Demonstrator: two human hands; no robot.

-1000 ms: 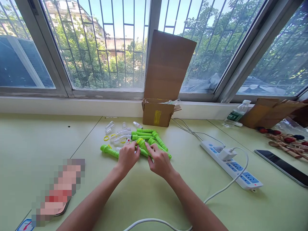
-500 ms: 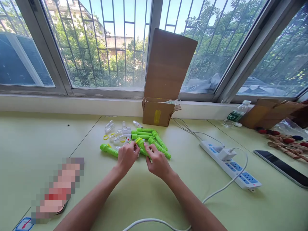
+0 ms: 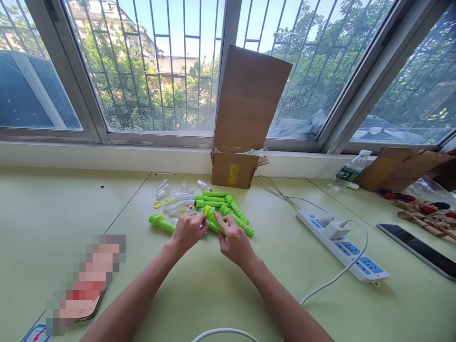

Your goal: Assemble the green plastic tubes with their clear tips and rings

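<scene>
A green plastic tube [image 3: 211,214] is tilted between my two hands, its threaded end up and to the left. A yellow band, apparently a ring, shows around that end. My right hand [image 3: 235,236] is closed around the tube's lower part, index finger along its side. Closed in a pinch, my left hand [image 3: 189,231] touches the tube at the banded end; its fingertips are partly hidden. Several more green tubes [image 3: 237,221] lie just beyond and beside my hands. Clear plastic tubes [image 3: 175,205] and a loose yellow ring [image 3: 157,204] lie behind my left hand.
An open cardboard box [image 3: 231,173] stands at the back by the window. To the right are a white power strip [image 3: 347,249] with cables, a phone [image 3: 416,249], a water bottle [image 3: 351,170] and wooden items with beads. A blurred flat object [image 3: 89,280] lies left.
Both hands stay on the green tube with only slight finger shifts. My left fingers have curled a little more at its banded end. The whole view has shifted slightly.
</scene>
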